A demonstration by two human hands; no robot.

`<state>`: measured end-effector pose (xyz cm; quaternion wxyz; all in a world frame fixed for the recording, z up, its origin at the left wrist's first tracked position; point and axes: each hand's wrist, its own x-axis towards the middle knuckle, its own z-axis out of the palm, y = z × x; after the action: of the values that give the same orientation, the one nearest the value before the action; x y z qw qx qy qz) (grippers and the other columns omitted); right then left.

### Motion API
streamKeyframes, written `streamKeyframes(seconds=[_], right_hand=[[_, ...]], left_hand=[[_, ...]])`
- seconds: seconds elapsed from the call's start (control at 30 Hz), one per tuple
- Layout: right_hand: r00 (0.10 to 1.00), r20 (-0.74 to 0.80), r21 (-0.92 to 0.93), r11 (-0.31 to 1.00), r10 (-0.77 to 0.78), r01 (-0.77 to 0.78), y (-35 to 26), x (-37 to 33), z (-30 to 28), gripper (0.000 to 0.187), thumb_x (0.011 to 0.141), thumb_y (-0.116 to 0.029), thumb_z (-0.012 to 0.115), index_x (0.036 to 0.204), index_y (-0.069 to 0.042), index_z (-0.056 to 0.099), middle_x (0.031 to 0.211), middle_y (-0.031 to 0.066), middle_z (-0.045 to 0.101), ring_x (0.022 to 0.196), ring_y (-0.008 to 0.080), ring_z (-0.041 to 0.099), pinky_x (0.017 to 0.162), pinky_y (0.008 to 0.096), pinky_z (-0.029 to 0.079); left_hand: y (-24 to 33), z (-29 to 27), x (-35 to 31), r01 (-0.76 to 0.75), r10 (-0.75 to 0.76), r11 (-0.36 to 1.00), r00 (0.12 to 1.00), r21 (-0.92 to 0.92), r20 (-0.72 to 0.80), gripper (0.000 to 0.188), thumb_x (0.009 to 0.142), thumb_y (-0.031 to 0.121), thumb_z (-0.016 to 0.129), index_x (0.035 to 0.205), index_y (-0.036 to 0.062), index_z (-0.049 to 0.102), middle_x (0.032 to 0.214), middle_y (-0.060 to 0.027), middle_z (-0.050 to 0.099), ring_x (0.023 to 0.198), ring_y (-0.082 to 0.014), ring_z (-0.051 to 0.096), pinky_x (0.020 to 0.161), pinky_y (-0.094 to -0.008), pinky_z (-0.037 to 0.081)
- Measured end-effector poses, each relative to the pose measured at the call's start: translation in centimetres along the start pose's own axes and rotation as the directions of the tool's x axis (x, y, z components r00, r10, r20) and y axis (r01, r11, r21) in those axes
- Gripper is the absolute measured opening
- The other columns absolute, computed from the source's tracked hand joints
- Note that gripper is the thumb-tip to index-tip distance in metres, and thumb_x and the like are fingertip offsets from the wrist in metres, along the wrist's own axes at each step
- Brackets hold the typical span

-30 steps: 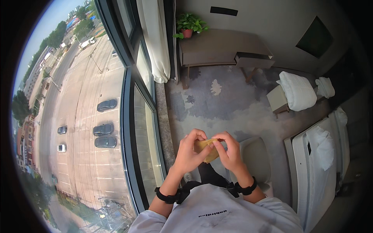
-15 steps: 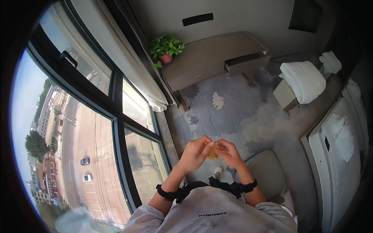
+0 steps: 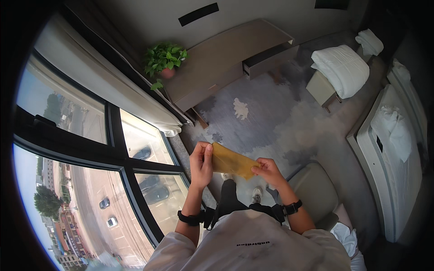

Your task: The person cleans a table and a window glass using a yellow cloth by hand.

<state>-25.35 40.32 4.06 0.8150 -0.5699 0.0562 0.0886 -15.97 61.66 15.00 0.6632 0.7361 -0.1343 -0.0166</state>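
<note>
Mustard-yellow sheet (image 3: 233, 161), thin, oblong, darker-shaded across middle, slanting above grey carpet (image 3: 271, 119); person's left hand (image 3: 201, 165) pinching its higher end, right hand (image 3: 268, 172) pinching lower end.

Two Pinches, Set Apart

My left hand (image 3: 201, 163) is upright, thumb (image 3: 208, 155) against bent fingers (image 3: 197, 153). My right hand (image 3: 266, 171), slightly lower, tilts inward, pinching too. My left forearm (image 3: 194, 196) rises steeply; my right forearm (image 3: 285, 195) slants inward.
</note>
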Motion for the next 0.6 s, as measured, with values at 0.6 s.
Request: streamKeyframes(seconds=[0.6], right_hand=[[0.962, -0.223, -0.125, 0.983, -0.159, 0.134, -5.9, 18.7, 7.4, 0.015, 0.095, -0.016, 0.059, 0.091, -0.002, 0.058, 0.083, -0.0024, 0.058, 0.076, 0.0042, 0.051, 0.07, 0.0207, 0.042]], left_hand=[[-10.0, -9.5, 12.7, 0.027, -0.076, 0.974, 0.975, -0.227, -0.209, 0.022, 0.103, 0.023, 0.043, 0.09, 0.0055, 0.049, 0.074, 0.0056, 0.042, 0.068, -0.0032, 0.034, 0.06, -0.0209, 0.031]])
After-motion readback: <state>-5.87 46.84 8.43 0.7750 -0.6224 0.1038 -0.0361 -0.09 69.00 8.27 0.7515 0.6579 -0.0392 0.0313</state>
